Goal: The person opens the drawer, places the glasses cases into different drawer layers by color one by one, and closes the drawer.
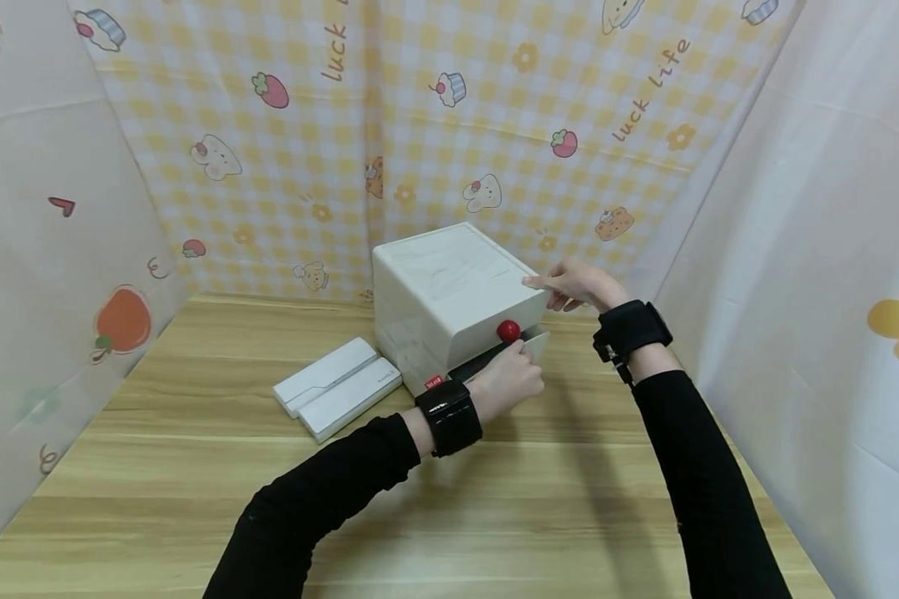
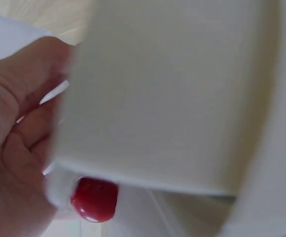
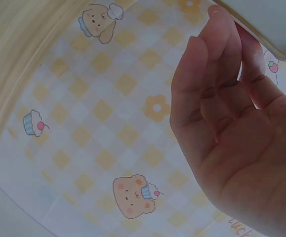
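A small white drawer cabinet [image 1: 449, 270] with a marbled top stands on the wooden table, a round red knob [image 1: 509, 331] on its upper front. Below that knob the lower drawer [image 1: 541, 343] is pulled partly out, showing a dark gap. My left hand [image 1: 505, 384] is at this drawer's front, fingers curled on its edge; the left wrist view shows thumb and fingers around a white panel, a red knob [image 2: 96, 199] beneath. My right hand [image 1: 580, 283] touches the cabinet's right top corner, its fingers loosely bent beside the edge in the right wrist view.
Two flat white boxes [image 1: 350, 399] lie side by side on the table, close against the cabinet's left side. A yellow checked curtain [image 1: 449, 150] hangs right behind the table [image 1: 195, 466], with pale curtains at both sides.
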Action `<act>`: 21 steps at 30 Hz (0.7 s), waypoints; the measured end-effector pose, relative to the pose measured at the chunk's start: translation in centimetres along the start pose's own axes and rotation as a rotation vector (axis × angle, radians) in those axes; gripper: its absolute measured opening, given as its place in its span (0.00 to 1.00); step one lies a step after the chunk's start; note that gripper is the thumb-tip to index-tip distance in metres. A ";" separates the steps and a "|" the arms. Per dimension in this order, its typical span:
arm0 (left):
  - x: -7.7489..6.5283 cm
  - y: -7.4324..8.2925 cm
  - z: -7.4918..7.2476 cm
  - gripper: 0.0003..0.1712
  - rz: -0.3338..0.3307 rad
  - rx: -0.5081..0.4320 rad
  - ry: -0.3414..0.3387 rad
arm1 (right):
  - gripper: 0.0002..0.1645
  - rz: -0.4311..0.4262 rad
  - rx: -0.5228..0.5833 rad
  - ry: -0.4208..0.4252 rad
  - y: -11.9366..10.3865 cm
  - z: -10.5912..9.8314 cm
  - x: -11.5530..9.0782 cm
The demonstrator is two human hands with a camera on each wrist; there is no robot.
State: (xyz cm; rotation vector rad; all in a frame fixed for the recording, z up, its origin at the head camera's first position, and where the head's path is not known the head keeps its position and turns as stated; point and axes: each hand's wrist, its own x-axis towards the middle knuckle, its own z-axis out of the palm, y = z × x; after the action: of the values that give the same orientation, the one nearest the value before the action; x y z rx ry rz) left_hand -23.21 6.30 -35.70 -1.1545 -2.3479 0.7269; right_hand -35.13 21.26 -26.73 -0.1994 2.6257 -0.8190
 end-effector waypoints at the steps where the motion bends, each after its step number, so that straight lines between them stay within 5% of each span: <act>1: 0.0 0.0 0.2 0.12 -0.010 0.014 0.008 | 0.35 -0.005 0.002 -0.005 0.0 0.0 0.0; 7: 0.0 0.5 0.6 0.14 -0.066 0.067 0.025 | 0.35 -0.017 0.010 -0.002 0.0 0.0 -0.4; 21: -0.4 1.5 1.7 0.15 -0.261 0.026 0.094 | 0.35 0.004 0.000 0.027 0.0 0.2 0.1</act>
State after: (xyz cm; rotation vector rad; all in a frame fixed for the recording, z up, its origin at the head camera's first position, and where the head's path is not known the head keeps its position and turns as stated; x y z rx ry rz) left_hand -23.04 6.31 -38.03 -0.8301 -2.3437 0.5959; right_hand -35.13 21.14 -26.87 -0.1848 2.6508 -0.8261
